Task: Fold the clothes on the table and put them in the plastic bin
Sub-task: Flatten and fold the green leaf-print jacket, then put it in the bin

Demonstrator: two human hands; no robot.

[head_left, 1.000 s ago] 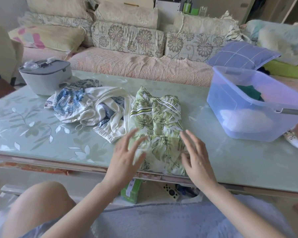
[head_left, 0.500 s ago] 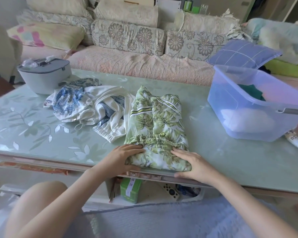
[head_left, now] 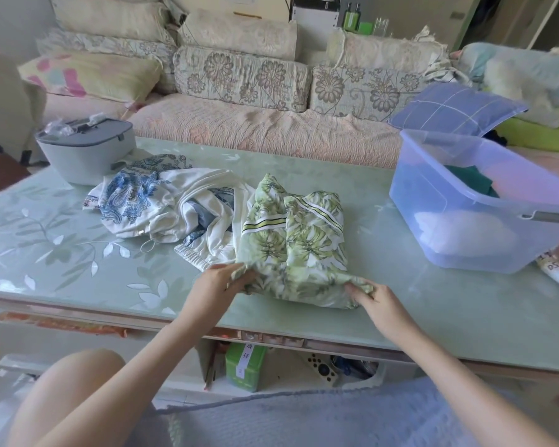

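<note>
Both hands grasp the green shorts' (head_left: 296,250) near edge on the table (head_left: 62,253), left hand (head_left: 218,280) pinching one corner, right hand (head_left: 373,296) the other, white clothes (head_left: 175,208) beyond the left grip, bin (head_left: 484,201) beyond the right.

The table (head_left: 433,304) is carrying a grey box (head_left: 84,153), sitting at its far left corner. A white-and-blue heap (head_left: 162,204) is lying mid-table, touching the green garment (head_left: 297,246), which is lying near the front edge. The bin (head_left: 465,240) is standing toward the right edge, a white tube (head_left: 557,271) lying just beside it.
</note>
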